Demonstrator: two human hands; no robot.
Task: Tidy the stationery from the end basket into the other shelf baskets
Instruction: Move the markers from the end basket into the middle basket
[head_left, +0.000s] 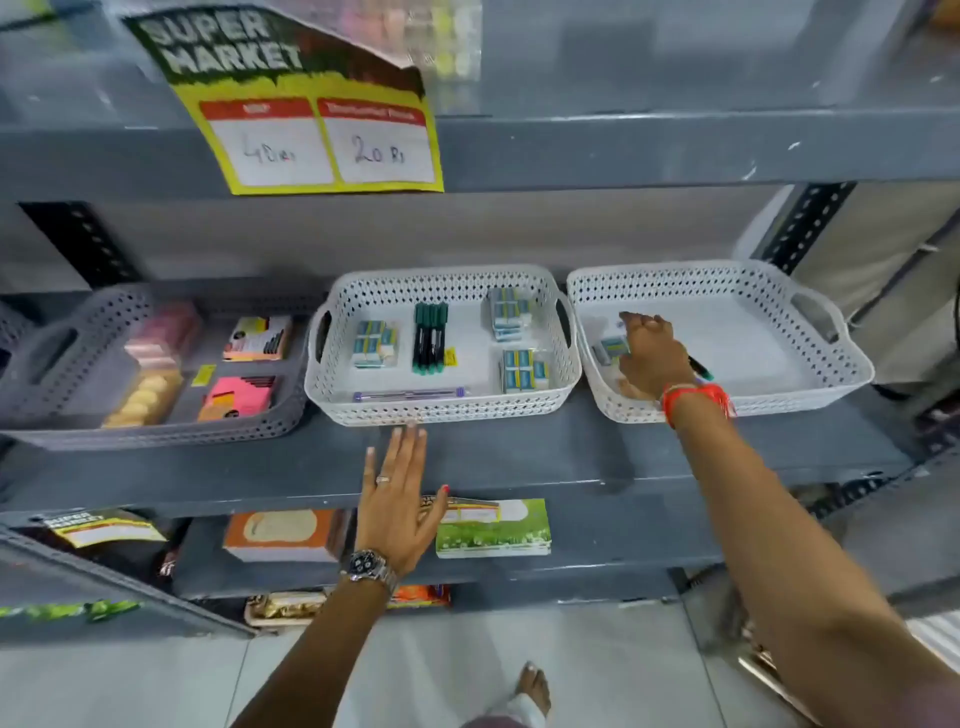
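Note:
The end basket (831, 382) is white and stands at the right of the grey shelf. My right hand (652, 353) reaches into its left part, fingers bent down over a blue-and-white eraser pack (612, 347). A green marker (701, 369) sticks out from under the palm, and I cannot see if the hand grips either. The middle white basket (441, 413) holds three eraser packs (374, 344), a bundle of green markers (430, 338) and a purple pen (410, 395). My left hand (400, 499) lies flat and open on the shelf front below it.
A grey basket (156, 434) at the left holds pink and orange sticky notes and cards. A yellow price sign (322, 135) hangs from the shelf above. Boxes (491, 530) sit on the lower shelf. A slotted upright (810, 223) stands at the shelf's right end.

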